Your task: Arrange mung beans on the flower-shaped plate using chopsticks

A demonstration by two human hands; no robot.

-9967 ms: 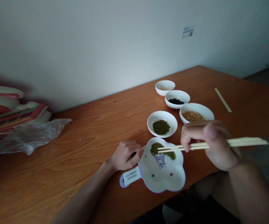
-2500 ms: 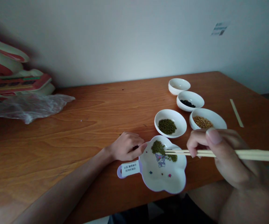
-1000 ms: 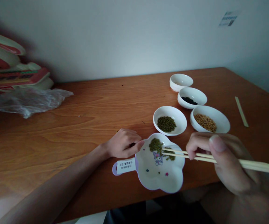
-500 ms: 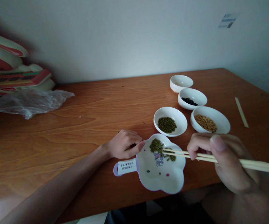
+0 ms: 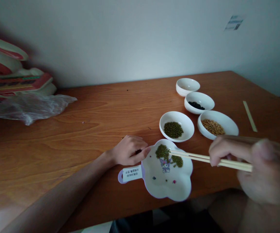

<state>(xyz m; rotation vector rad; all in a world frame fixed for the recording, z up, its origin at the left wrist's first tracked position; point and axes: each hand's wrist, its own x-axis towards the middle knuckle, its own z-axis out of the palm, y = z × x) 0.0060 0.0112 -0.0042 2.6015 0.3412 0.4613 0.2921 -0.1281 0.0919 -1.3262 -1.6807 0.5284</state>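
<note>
My right hand (image 5: 251, 165) is closed around a pair of wooden chopsticks (image 5: 199, 157). Their tips touch the left heap of green mung beans (image 5: 162, 151) in a white flower-shaped dish (image 5: 178, 189) with a lilac edge and a labelled handle. A second small heap of mung beans (image 5: 177, 161) lies just right of the tips. At the dish's left rim rests my left hand (image 5: 131, 150), fingers curled and thumb on the edge, holding it. Right behind the dish stands a white bowl (image 5: 188, 131) with more mung beans (image 5: 173, 129).
Beyond are white bowls of tan beans (image 5: 212, 127) and black beans (image 5: 196, 105), and a farther bowl (image 5: 188, 85) with its bottom partly hidden. A flat wooden strip (image 5: 250, 116) lies at right. Crumpled clear plastic (image 5: 33, 106) and a red-and-white toy (image 5: 16, 81) occupy the left.
My right hand has moved right and slightly back from the dish, and the chopsticks' tips have shifted slightly up toward the left heap. My left hand and the dish have stayed put.
</note>
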